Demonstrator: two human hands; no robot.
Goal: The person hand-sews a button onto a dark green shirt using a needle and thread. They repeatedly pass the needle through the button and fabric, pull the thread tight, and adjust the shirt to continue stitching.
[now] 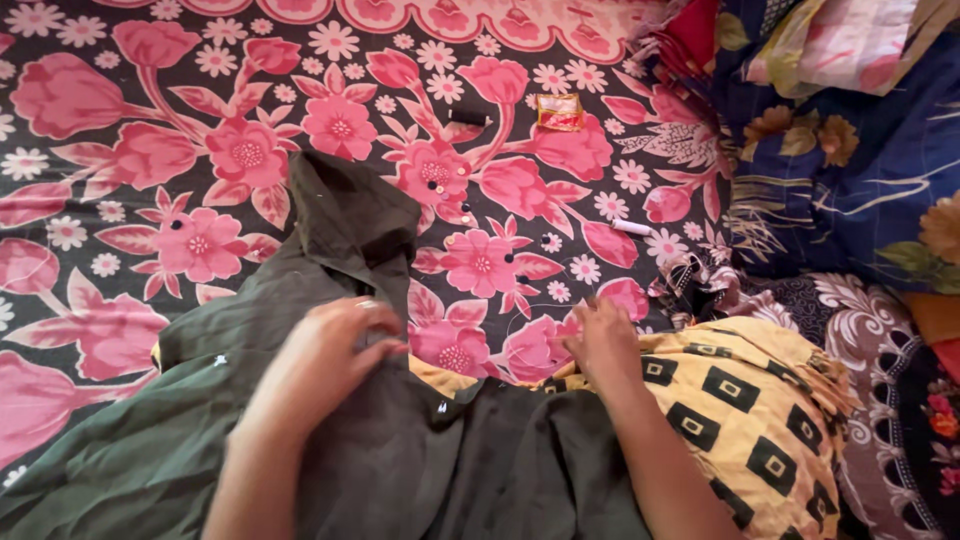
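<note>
Olive-green garment (330, 440) lies under both hands, left hand (325, 350) pinching its cloth, right hand (603, 340) resting flat and open.

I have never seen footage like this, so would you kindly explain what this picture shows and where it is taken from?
There is no machine: a head-worn camera looks down at a person's two bare hands. The left hand rests on a dark olive garment spread over a pink floral sheet. The right hand lies on the sheet beside a yellow cloth with black squares. A black thread spool, small buttons and an orange packet lie farther off. Neither hand clearly grips anything.
</note>
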